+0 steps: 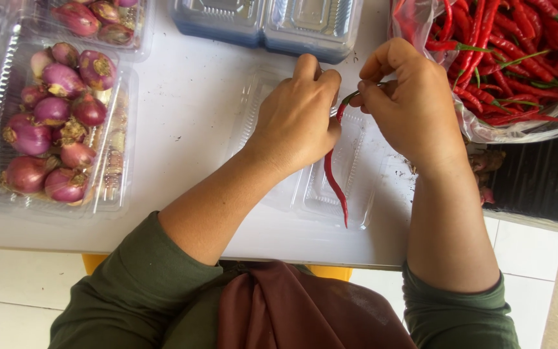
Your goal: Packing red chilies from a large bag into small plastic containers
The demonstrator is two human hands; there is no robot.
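1. One long red chili [334, 174], pinched between both hands, hanging over an open clear tray [330, 187] just beneath them.
2. Left hand [298, 119] closed around the upper pod; right hand [408, 103] pinching the green stem [350, 98]. Looks like destemming; next move probably calls for a firm pull or twist.
3. Right of right hand: one plastic bag [485, 132] of chilies, too many to count.
4. Left of left hand: one tray of shallots [59, 123], about twelve; a second beyond; stacked empty trays [266, 22] ahead on the worktop [188, 97].
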